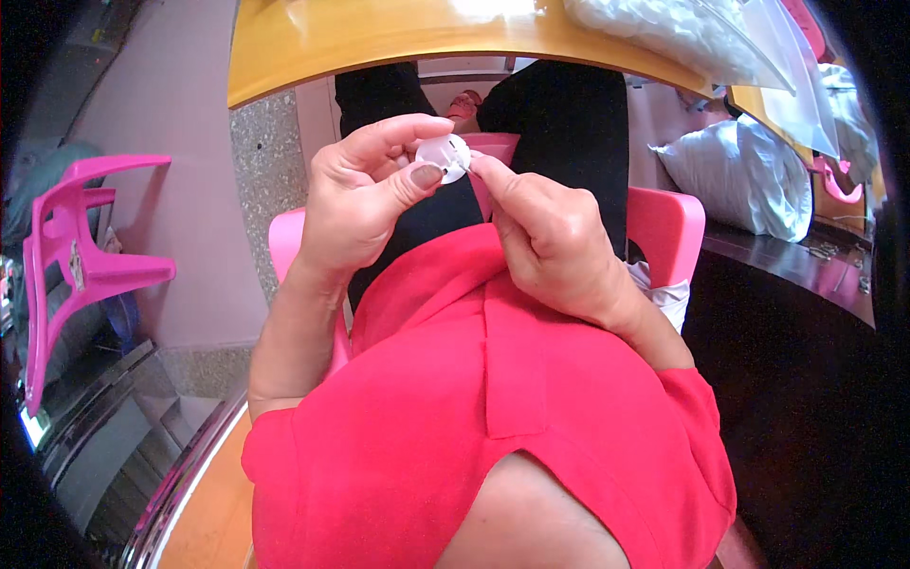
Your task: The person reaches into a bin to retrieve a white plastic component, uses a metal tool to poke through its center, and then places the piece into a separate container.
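Observation:
A small round white plastic piece [438,152] is held above my lap, short of the table edge. My left hand [368,185] grips it between thumb and fingers, thumb on its near face. From the other side my right hand [557,228] is closed, with its thumb and forefinger pinched at the disc's right rim. A thin, small thing seems to lie between those fingertips, too small to make out. Dark slots show on the disc's face.
Ahead is a yellow wooden table [398,33] with a clear bag of white pieces [678,33] at its right. A pink plastic chair [95,266] stands on the left. A stuffed white sack [744,175] lies to the right.

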A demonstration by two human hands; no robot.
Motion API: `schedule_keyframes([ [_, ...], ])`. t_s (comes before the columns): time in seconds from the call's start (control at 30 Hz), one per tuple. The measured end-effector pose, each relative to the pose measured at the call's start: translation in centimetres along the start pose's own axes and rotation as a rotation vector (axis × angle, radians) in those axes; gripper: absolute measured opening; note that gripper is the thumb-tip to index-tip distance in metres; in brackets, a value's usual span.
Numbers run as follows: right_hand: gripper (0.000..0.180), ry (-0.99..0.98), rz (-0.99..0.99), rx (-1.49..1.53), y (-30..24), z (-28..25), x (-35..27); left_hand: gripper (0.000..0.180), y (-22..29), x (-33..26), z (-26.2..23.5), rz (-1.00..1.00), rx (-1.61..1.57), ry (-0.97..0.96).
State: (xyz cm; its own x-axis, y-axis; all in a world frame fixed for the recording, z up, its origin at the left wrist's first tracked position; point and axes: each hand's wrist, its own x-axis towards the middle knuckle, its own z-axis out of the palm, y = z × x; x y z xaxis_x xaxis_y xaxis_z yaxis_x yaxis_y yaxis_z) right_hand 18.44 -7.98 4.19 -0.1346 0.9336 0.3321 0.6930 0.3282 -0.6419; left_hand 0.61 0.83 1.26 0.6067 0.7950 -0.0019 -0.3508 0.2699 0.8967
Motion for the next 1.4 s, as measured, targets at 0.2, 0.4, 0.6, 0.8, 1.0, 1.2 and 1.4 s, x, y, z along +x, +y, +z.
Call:
schedule_keyframes([
  [0.2,0.039,-0.069,0.014,-0.086,-0.1,-0.3,-0.2,0.032,-0.1,-0.2,0.4,0.094,0.042,0.002],
  [0.4,0.038,-0.059,0.006,-0.079,0.2,-0.1,-0.2,0.030,-0.2,-0.1,0.4,0.116,0.111,0.009],
  [0.6,0.038,-0.055,0.003,-0.067,0.3,0.1,-0.1,0.030,-0.2,-0.1,0.3,0.117,0.165,0.008],
  [0.8,0.036,-0.018,0.017,0.078,0.4,0.2,0.0,0.031,-0.3,-0.1,0.1,0.096,0.205,0.017],
  [1.0,0.028,0.001,0.123,0.269,-0.2,0.3,0.6,0.031,-0.8,-0.1,0.3,0.129,0.039,0.026],
  [1.2,0.031,-0.076,0.228,0.314,-0.1,0.2,0.6,0.032,-1.0,-0.1,0.3,0.109,0.043,0.040],
  [1.4,0.027,-0.052,0.168,0.168,0.2,-0.1,0.5,0.033,-1.3,0.0,0.2,-0.055,-0.098,0.070],
])
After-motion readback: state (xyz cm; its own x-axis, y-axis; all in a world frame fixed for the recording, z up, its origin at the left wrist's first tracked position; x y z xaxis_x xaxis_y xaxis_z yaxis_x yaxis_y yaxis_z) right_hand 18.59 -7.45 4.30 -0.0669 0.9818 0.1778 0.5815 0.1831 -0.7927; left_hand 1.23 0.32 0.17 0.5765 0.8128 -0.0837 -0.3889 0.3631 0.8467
